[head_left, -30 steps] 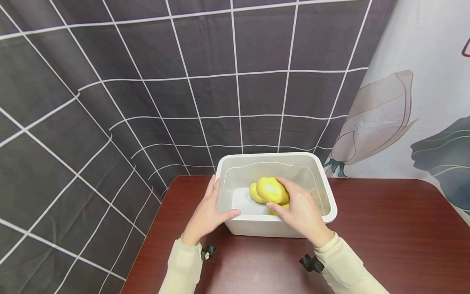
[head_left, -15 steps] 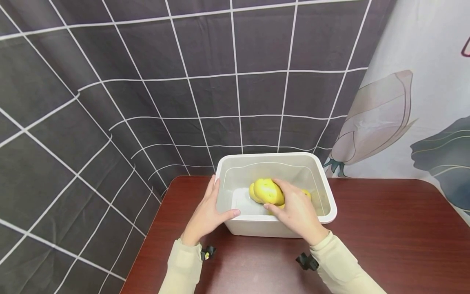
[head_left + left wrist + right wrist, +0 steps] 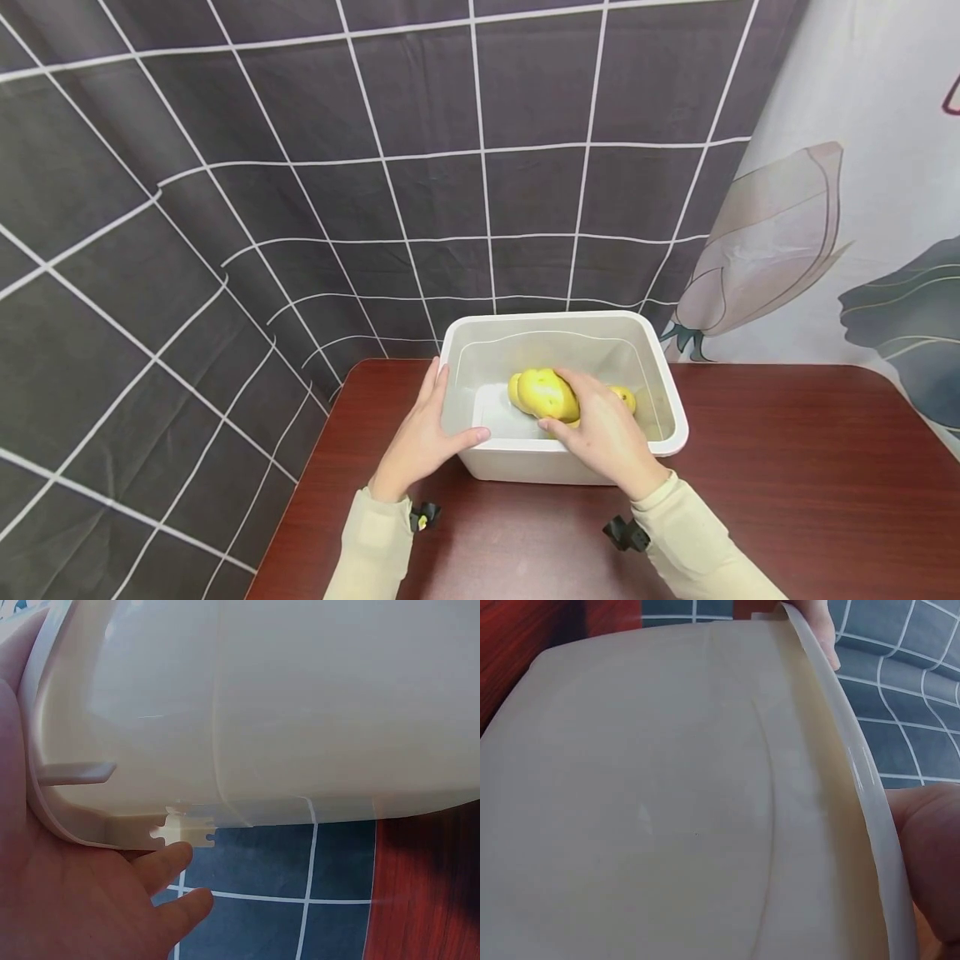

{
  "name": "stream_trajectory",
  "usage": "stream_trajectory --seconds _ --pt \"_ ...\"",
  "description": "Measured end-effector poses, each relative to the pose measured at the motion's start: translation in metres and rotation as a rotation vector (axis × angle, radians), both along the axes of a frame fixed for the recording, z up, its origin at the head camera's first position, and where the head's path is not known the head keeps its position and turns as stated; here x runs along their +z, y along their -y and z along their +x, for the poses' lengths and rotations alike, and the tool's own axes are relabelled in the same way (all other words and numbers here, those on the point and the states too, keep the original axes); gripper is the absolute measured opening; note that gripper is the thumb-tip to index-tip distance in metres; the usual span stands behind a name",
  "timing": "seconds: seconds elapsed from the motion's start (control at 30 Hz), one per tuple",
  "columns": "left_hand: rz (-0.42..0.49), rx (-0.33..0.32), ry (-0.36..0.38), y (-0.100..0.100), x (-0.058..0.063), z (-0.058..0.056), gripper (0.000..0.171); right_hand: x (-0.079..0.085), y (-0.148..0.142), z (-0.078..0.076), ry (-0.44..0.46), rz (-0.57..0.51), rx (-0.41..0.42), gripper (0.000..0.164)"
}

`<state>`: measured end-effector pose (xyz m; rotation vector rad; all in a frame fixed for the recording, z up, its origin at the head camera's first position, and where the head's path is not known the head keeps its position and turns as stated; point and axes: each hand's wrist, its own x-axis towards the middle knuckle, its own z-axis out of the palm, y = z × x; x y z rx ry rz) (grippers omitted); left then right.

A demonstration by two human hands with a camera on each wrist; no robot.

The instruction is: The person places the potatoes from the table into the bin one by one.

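Observation:
In the head view, a white plastic bin [image 3: 566, 460] stands on the table with several yellow lemons inside. My left hand [image 3: 425, 433] holds the bin's near left corner, thumb over the front rim and fingers along the outer side wall. Seen from the left wrist, those fingers [image 3: 180, 911] reach under the rim. My right hand [image 3: 607, 429] reaches over the front rim and grips a lemon [image 3: 547, 393] between thumb and fingers. Another lemon [image 3: 624, 398] shows behind that hand, partly covered. From the right wrist, the bin's wall [image 3: 652, 795] hides the fingertips and the fruit.
The reddish-brown wooden table [image 3: 787, 467] extends to the right of the bin. Close behind and to the left hangs a dark cloth [image 3: 540, 192] with white grid lines. A pale flower-patterned cloth [image 3: 795, 317] hangs at the back right.
My right hand has shifted slightly left and lowered the lemon a little in the bin, uncovering another lemon on the right. The left hand and the bin have stayed put.

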<state>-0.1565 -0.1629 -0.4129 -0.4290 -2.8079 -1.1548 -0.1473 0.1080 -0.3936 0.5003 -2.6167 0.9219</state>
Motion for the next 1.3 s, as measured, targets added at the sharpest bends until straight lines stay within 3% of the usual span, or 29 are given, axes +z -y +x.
stream_trajectory --seconds 0.67,0.97,1.3 --pt "-0.005 0.002 0.013 0.0000 0.0015 0.0009 0.117 0.0023 -0.0004 -0.0014 0.048 0.027 0.020 0.063" --pt "-0.008 0.003 0.011 0.0000 0.0032 0.0015 0.116 0.0050 -0.0026 -0.0030 0.036 -0.047 0.018 0.038" --pt "0.000 0.001 0.015 -0.0004 0.0027 0.0007 0.117 0.0041 -0.0038 -0.0025 0.036 -0.030 0.012 0.040"
